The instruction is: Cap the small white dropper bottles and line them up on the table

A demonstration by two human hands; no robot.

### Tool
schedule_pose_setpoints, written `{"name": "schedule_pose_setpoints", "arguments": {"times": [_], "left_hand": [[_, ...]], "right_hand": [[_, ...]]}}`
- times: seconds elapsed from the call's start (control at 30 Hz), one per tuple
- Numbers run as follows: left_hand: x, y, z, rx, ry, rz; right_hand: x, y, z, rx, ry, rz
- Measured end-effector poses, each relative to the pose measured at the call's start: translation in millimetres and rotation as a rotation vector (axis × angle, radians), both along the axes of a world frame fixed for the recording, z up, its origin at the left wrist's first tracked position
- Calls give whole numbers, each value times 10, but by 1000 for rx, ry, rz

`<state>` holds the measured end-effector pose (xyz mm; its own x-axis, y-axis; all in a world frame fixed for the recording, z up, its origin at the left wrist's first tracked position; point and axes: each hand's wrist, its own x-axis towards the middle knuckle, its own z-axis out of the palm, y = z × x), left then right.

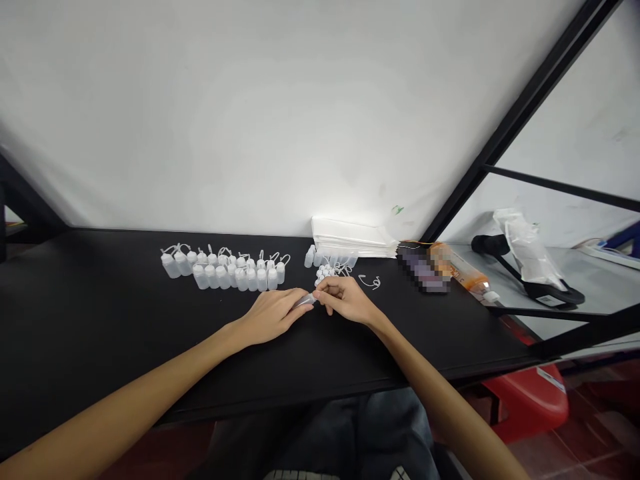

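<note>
Over the front part of the black table, my left hand (270, 317) is closed around a small translucent squeeze bottle (305, 301), which lies tilted with its neck toward the right. My right hand (347, 300) pinches at the neck end; its fingertips hide whatever small part is there. Just beyond my right hand sits a little pile of white caps with thin straps (327, 271). Behind that pile are several bottles without visible straps (340, 257). To the left, several white-capped bottles (233, 275) stand in rows, many with looped straps on top.
A stack of white sheets (353, 237) lies against the wall. One loose white strap piece (370, 282) is right of the caps. Farther right are a blurred-out item (424, 270) and an orange-labelled bottle (463, 270) on its side. A black metal frame (560, 187) borders the table's right side.
</note>
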<state>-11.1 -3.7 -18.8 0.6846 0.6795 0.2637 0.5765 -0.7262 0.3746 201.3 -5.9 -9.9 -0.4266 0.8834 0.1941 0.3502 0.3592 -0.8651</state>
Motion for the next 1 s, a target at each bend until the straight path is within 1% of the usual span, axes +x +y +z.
{"name": "schedule_pose_setpoints", "arguments": {"times": [0.2, 0.4, 0.6, 0.8, 0.9, 1.0], "left_hand": [[15, -12, -5, 56, 35, -3], [19, 6, -1, 9, 7, 2], [30, -20, -11, 73, 40, -20], [35, -12, 7, 46, 18, -10], [42, -12, -19, 90, 33, -19], [47, -19, -47, 146, 40, -30]], "right_hand": [[-15, -10, 24, 41, -153, 14], [10, -3, 18, 5, -60, 22], [32, 28, 13, -102, -97, 67], [50, 4, 52, -88, -13, 64], [47, -2, 52, -126, -26, 85], [40, 5, 38, -137, -84, 92]]}}
